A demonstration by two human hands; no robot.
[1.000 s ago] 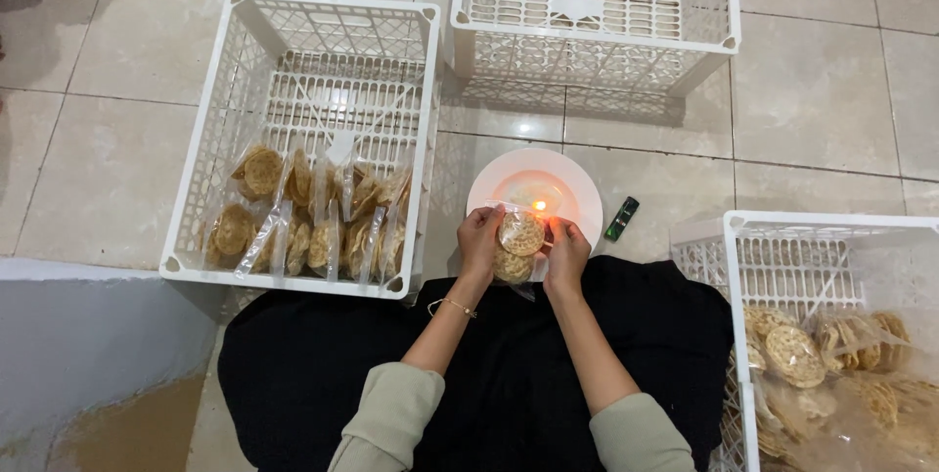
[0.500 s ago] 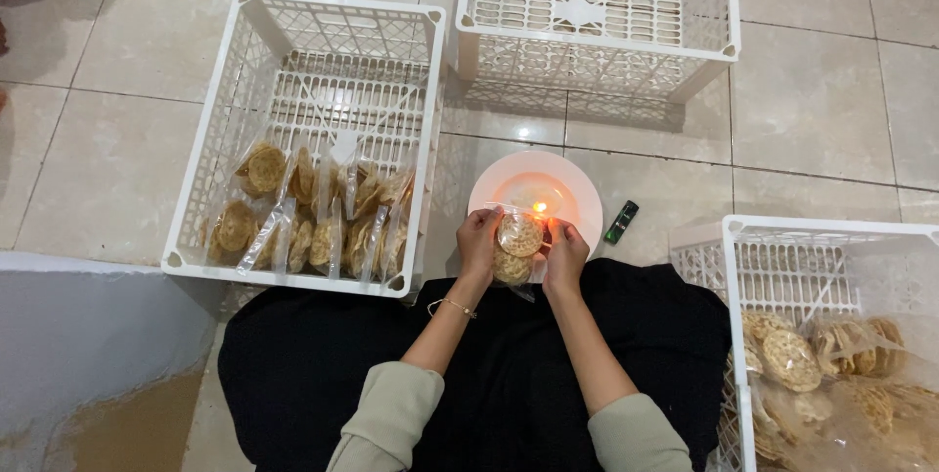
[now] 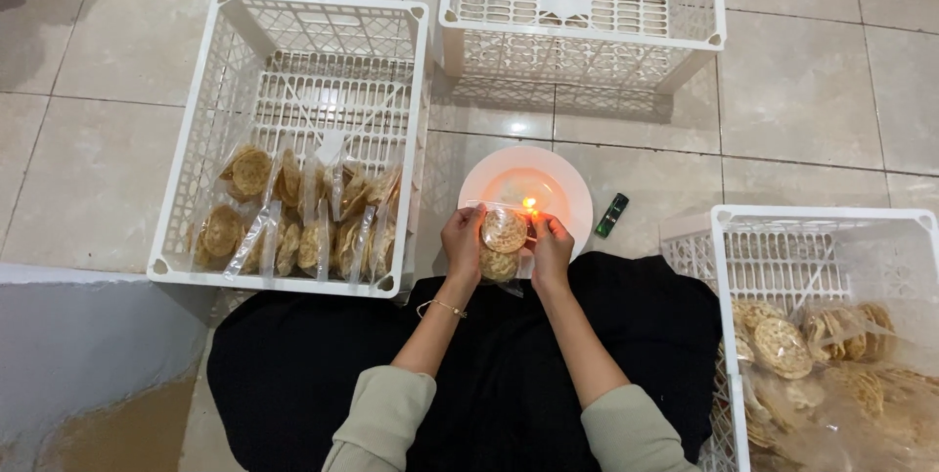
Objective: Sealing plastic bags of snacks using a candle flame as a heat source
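Two round golden crackers in clear bag (image 3: 503,245), pinched by left hand (image 3: 462,242), right hand (image 3: 551,245) fingers

We hold both forearms forward, converging, sleeves pushed to the elbows. Our left hand (image 3: 462,242) and right hand (image 3: 551,247) sit close side by side, fingers curled in a pinching grip, thumbs turned toward each other, wrists straight.
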